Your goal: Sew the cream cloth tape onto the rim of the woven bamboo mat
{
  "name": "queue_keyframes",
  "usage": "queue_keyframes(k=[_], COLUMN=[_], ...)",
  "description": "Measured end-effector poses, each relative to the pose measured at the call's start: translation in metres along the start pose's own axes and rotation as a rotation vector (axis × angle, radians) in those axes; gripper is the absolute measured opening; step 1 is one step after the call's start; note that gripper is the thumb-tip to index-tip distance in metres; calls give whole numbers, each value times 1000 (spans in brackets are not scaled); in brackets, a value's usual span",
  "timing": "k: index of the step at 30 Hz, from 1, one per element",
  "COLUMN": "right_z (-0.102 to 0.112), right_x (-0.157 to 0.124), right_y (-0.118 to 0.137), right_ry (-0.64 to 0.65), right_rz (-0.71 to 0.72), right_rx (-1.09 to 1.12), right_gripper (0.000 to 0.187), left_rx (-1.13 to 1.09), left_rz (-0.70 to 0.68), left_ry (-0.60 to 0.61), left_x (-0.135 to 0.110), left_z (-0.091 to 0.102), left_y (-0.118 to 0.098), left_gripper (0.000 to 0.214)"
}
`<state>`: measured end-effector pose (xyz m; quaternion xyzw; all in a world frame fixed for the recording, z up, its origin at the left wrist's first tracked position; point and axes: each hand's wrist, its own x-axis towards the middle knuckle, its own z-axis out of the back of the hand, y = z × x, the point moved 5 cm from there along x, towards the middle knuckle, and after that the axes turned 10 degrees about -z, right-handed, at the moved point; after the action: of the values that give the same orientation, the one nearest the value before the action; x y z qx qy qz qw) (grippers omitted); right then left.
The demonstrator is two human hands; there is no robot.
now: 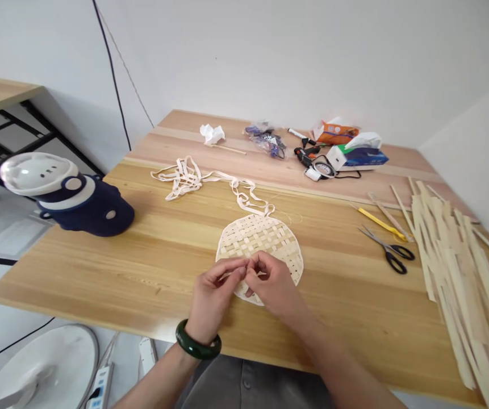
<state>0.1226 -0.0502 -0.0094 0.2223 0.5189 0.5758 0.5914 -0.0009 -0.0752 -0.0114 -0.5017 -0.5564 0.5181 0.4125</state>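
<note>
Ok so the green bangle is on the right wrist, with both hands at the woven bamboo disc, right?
No, the head view shows the green bangle on the left wrist, not the right. The left hand and right hand are at the woven bamboo disc.

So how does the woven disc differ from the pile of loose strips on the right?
The woven bamboo disc is one flat, round, interlaced piece; the pile of bamboo strips is loose and heaped. The disc lies under the left hand and right hand; the pile sits untouched at the right end of the table. Both are pale bamboo.
</note>
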Motion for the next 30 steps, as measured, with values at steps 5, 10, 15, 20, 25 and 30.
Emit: queue_keyframes(k=[5, 10, 15, 20, 25, 30], right_z=[-3, 4, 46, 79, 66, 70], right_x=[-3, -2, 10, 29, 36, 38], right_y=[-4, 1, 4, -4, -9, -10], right_ry=[50, 18, -141, -129, -31, -117], right_rz=[16, 118, 311, 505, 630, 546], right_rx=[85, -39, -309, -629, -693, -517], right_gripper=[10, 11, 19, 16, 27, 20], left_rx=[-109, -256, -374, -353, -266, -153], left_rz=[118, 178, 266, 325, 283, 238], left_ry=[-39, -85, -165, -118, -58, -12], left_x=[-10, -10, -7, -7, -6, -8], left_z=[3, -1, 8, 13, 10, 11], left_y=[17, 21, 10, 4, 16, 24], left_gripper=[12, 15, 25, 28, 22, 19])
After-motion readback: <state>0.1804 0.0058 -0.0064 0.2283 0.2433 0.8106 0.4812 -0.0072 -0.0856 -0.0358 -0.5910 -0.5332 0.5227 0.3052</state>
